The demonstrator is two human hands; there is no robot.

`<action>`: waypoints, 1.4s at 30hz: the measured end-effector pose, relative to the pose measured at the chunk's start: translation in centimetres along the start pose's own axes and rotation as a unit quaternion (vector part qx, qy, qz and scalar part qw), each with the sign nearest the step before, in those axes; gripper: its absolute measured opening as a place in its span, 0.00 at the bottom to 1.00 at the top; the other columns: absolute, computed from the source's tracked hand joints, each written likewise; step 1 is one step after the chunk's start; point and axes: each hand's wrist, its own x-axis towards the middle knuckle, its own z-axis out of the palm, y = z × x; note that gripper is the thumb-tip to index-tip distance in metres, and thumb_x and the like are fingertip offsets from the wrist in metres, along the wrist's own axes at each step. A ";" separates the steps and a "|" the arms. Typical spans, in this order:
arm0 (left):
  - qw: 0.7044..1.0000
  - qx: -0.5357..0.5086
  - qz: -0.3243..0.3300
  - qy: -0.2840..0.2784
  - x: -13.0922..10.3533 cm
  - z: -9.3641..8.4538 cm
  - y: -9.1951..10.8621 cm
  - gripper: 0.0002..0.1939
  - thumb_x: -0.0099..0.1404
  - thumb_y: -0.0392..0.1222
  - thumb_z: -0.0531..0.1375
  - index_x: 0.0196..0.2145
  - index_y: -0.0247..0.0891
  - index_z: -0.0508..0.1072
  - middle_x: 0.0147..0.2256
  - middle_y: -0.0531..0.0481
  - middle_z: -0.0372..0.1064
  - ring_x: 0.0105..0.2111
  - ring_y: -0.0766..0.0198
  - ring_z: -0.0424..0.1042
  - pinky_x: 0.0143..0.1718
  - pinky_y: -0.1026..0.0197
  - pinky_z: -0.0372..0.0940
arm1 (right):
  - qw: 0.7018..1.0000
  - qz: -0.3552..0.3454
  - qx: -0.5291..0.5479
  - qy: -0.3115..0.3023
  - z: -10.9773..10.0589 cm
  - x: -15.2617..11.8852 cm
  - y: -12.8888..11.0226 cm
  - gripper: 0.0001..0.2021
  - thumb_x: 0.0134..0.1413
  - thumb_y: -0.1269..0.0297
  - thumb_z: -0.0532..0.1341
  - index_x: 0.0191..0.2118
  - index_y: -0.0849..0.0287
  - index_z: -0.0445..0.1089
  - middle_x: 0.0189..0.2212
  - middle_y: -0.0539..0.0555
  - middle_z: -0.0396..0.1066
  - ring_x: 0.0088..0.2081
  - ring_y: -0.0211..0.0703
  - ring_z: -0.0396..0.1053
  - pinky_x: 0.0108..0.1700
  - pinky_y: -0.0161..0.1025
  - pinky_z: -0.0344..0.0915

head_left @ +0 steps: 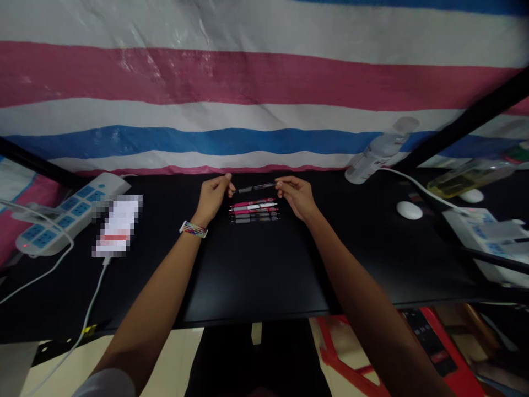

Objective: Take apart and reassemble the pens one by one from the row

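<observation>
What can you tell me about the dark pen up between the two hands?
The dark pen is slim and straight, mostly black or grey, with a faint sheen like plastic. It runs crosswise, its right end slightly farther from the person, beyond the row of pens on the black table. The right hand has its fingertips at the right end; the left hand's are at or beside the other. Whether it is lifted is unclear.
</observation>
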 end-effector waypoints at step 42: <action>0.998 -0.018 0.023 0.057 0.5 0.0 -1.5 0.08 0.64 0.36 0.74 0.39 0.39 0.81 0.31 0.51 0.78 0.29 0.67 0.78 0.31 0.66 0.73 | 0.999 0.017 0.044 0.006 -0.8 1.6 0.5 0.09 0.52 0.62 0.79 0.36 0.53 0.82 0.33 0.51 0.77 0.35 0.39 0.72 0.40 0.40 0.74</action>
